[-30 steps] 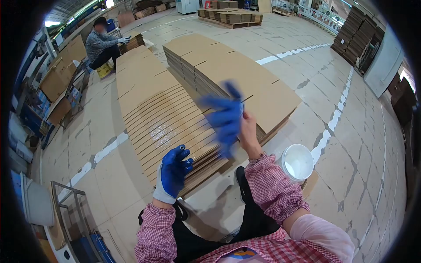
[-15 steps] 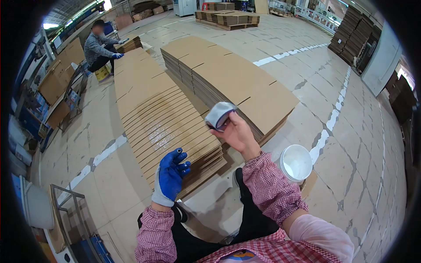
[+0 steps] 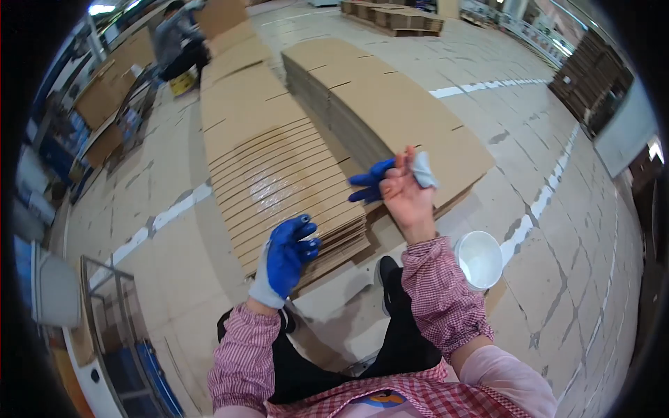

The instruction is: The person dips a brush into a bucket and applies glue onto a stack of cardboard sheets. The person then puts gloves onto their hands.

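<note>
My left hand (image 3: pixel 284 259), in a blue and grey glove, hovers over the near end of a fanned stack of cardboard sheets (image 3: pixel 244 150). Its fingers are bent and apart, with nothing in them. Bare and palm up, my right hand (image 3: pixel 408 198) holds a loose glove (image 3: pixel 424 171). Blue glove fingers stick out on the left of that hand and the pale cuff on the right. Behind it lies a second cardboard stack (image 3: pixel 390 97). A wet, shiny patch (image 3: pixel 268 191) covers part of the fanned sheets.
A white bucket (image 3: pixel 479 259) stands on the floor at my right. A co-worker (image 3: pixel 174 42) sits at the far end of the left stack, beside a raised cardboard sheet (image 3: pixel 223 24). A metal frame (image 3: pixel 108 279) is at lower left, a pallet of cardboard (image 3: pixel 394 17) far back.
The glove in my right hand, bunched like a ring before, now hangs spread with its blue fingers showing. A cardboard sheet now stands raised near the co-worker. The camera view has shifted.
</note>
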`<state>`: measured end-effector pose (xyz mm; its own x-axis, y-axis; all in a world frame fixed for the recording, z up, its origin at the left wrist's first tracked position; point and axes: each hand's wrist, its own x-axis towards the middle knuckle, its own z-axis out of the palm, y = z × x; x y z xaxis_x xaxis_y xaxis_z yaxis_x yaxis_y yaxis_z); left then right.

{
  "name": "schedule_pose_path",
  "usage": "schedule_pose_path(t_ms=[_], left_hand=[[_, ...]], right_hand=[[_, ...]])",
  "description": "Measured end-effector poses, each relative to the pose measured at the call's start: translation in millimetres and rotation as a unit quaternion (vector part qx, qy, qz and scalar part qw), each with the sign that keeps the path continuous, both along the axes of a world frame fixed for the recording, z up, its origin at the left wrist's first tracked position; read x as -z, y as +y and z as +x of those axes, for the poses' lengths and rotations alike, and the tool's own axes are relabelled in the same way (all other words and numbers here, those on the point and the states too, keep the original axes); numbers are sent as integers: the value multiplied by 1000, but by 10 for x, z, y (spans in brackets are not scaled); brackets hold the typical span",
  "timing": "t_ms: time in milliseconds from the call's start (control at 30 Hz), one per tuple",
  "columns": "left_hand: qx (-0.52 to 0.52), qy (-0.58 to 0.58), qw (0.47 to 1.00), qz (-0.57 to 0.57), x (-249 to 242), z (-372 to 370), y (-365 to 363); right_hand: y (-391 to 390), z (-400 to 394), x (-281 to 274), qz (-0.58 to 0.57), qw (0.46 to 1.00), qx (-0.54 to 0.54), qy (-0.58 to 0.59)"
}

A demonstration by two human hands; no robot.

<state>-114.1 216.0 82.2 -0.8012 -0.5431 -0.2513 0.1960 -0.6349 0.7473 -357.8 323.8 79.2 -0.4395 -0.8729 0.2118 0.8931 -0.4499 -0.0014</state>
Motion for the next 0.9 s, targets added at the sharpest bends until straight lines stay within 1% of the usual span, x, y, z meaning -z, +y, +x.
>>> schedule_pose_path(t_ms=[33,67,100,133,167,200,233,300,333,367,433,467,567,600,700,733,767,800,833,900], left_hand=[[12,9,1000,0,17,-19,11],[25,18,1000,-1,30,-24,16],[8,16,1000,1,43,-20,14],[15,10,1000,7,56,-19,12],[24,6,1000,12,67,-20,11],[34,2,999,15,72,-19,19],[25,1,1000,15,70,-15,30],[25,43,998,-25,49,-12,56],[26,64,997,-45,38,-8,59],[23,63,997,-47,35,-8,58],[26,32,999,-6,42,-33,40],[29,16,999,16,43,-37,34],[26,14,999,16,46,-29,35],[24,12,999,18,49,-26,37],[25,14,1000,11,60,-23,43],[28,14,999,8,64,-35,44],[36,12,999,9,69,-44,43],[31,17,999,5,76,-46,40],[28,21,999,1,83,-46,36],[37,24,999,1,83,-49,35]], right_hand=[[20,27,-45,69,988,114,83],[24,47,-95,133,950,225,168],[12,72,-147,134,954,208,169],[10,100,-197,239,875,301,294],[12,100,-211,331,759,384,409],[27,49,-151,327,762,375,414],[55,-28,-39,313,778,341,424],[67,-14,-18,287,805,279,439],[54,-10,-9,285,807,276,438],[51,-22,-13,334,763,335,441],[25,-49,-63,419,657,449,437],[15,-50,-66,416,658,450,437],[19,-46,-56,427,675,462,385],[19,-27,-80,426,675,463,385],[5,59,-119,435,757,332,358],[6,91,-120,437,755,335,356],[8,203,-241,368,859,214,284],[43,249,-303,286,933,89,202],[76,198,-249,291,931,99,196],[72,9,-53,152,985,49,65]])
